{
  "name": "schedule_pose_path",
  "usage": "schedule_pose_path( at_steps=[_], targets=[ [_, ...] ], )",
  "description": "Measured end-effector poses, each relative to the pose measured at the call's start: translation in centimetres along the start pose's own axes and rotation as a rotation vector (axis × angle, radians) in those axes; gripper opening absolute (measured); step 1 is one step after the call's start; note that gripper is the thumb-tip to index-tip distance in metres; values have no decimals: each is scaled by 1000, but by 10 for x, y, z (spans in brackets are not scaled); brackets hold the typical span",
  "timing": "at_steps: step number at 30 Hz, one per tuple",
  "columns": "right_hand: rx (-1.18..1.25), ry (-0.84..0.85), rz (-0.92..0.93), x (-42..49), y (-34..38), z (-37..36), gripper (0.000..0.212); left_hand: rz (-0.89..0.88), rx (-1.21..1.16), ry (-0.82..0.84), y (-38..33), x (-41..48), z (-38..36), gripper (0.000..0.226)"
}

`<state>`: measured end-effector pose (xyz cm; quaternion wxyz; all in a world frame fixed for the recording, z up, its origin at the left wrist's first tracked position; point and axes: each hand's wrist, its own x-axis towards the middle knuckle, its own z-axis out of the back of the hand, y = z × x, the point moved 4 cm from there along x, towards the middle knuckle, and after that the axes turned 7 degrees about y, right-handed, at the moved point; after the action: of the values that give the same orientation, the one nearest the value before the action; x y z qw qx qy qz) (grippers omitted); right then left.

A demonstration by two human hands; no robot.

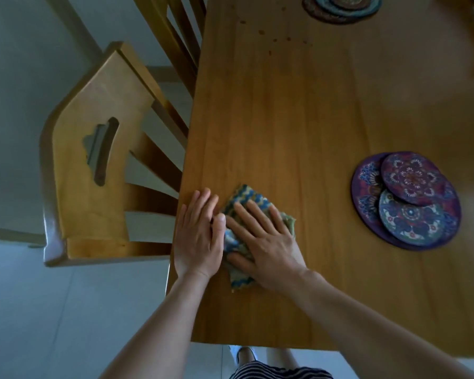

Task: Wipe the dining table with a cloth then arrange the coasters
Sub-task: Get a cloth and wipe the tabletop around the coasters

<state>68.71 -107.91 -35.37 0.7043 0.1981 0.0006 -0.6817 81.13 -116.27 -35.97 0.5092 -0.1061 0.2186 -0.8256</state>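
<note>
While pressing cloth (251, 207) at near left edge of table (285, 132) under flat, straight-fingered right hand (266, 242), resting left hand (197, 236) flat just left of it, thumb touching cloth. Wiping likely barely begun, with spots (274, 39) at far end; coasters (411, 176) yet to arrange, piled right and far.

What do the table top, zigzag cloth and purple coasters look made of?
Honey-brown table top: wood, by its lengthwise grain lines; probably satin varnish, given the soft sheen. Blue-and-yellow zigzag cloth: soft woven or knitted fabric, rumpled at its edges. Round purple coasters: matt printed faces; whether ceramic, cork or fabric is unclear.
</note>
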Motion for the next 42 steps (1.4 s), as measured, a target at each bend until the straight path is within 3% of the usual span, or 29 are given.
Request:
schedule_pose_path(
  at_steps=[3, 8, 13, 23, 30, 35, 39, 42],
  targets=[
    [-41, -33, -27, -22, -27, -4, 61, -1, -24, -4, 0, -1, 1, 67],
    [27, -100, -247, -24, -85, 17, 60, 2, -32, 3, -5, -3, 4, 79],
    [92, -144, -406, 10, -75, 24, 59, -2, -3, 21, -6, -2, 6, 75],
    [-6, 0, -91, -35, 21, -13, 74, -34, 29, 17, -5, -2, 5, 75],
    [2, 77, 1, -97, 25, -28, 75, -169, 183, 93, 5, -54, 3, 65],
    [72, -12, -181, -138, 9, -31, 69, -183, 236, 159, 16, -98, 1, 66],
    [107, -95, -449, -152, 6, -40, 76, -232, 202, 171, 22, -116, 2, 71],
    [113, -102, -505, -144, 30, -50, 82, -241, 206, 176, 24, -113, 2, 77]
  ],
)
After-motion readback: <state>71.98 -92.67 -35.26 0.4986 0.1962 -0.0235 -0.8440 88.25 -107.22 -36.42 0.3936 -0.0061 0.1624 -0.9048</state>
